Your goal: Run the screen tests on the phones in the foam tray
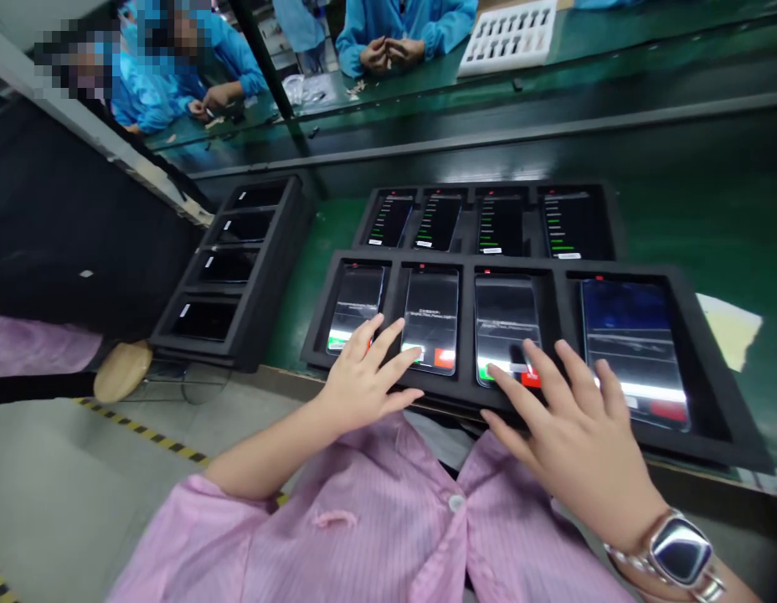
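A black foam tray in front of me holds several smartphones with lit screens, each in its own compartment. My left hand rests with spread fingers on the lower parts of the first phone and the second phone. My right hand has its fingertips on the lower part of the third phone, over its green and red on-screen buttons. The fourth phone lies just beyond those fingers. Neither hand holds anything.
Behind stands a second foam tray of phones showing lists, and a third tray of dark phones lies left. The bench is green. Beyond a rail, people in blue smocks work near a white parts tray. Pale paper lies right.
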A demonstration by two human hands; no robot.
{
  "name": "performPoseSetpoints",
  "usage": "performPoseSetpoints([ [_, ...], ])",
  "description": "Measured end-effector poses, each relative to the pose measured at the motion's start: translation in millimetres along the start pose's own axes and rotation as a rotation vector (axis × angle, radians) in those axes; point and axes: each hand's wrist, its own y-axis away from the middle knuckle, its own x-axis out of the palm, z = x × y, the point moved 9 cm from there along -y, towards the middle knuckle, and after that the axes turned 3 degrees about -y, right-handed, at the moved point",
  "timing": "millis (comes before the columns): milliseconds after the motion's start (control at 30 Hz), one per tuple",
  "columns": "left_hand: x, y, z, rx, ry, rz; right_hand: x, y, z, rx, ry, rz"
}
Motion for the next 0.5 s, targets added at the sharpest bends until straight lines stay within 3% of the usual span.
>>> performPoseSetpoints([
  [67,1.3,2.4,0.3,-0.032,-0.031,-0.049,-11.6,4.4,-6.0,0.028,-0.059,-0.03],
  [133,-1.6,2.9,-0.5,-0.035,-0.047,-0.105,-34.0,14.6,-19.4,0.076,-0.106,-0.142],
  [233,-4.7,3.1,-1.2,-0.011,-0.042,-0.171,-59.7,36.5,-41.9,0.153,-0.025,-0.246],
  [400,-5.2,1.5,-2.4,-0.015,-0.005,-0.167,-54.6,58.5,-59.2,0.206,0.105,-0.17],
  [500,-19.2,5.7,5.6,-0.044,0.066,-0.15,-46.9,63.9,-60.9,0.198,0.129,-0.144],
])
